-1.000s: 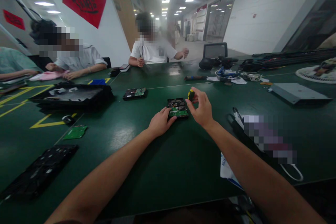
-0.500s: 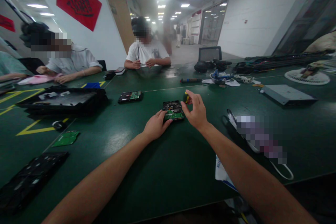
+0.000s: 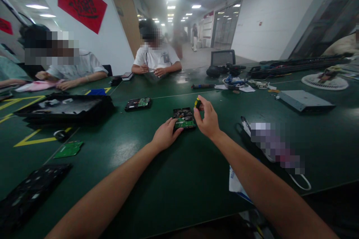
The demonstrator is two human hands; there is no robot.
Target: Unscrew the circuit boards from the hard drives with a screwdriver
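Observation:
A hard drive (image 3: 184, 117) with its green circuit board facing up lies on the dark green table (image 3: 174, 179) in front of me. My left hand (image 3: 165, 134) rests against its near left corner, fingers pressed on its edge. Just right of the drive, my right hand (image 3: 206, 119) is closed around a screwdriver with a yellow and black handle (image 3: 198, 102), held upright over the drive's right side. The screwdriver's tip is hidden behind my fingers.
A second hard drive (image 3: 138, 103) lies farther left. A black tray (image 3: 66, 106), a loose green board (image 3: 68, 149) and a black panel (image 3: 30, 190) sit on the left. A grey case (image 3: 305, 100) and cables (image 3: 238, 81) lie on the right. Two people sit across the table.
My hands, the drive and the screwdriver keep the same pose. The view has shifted slightly, and the person across the table has brought both hands together in front.

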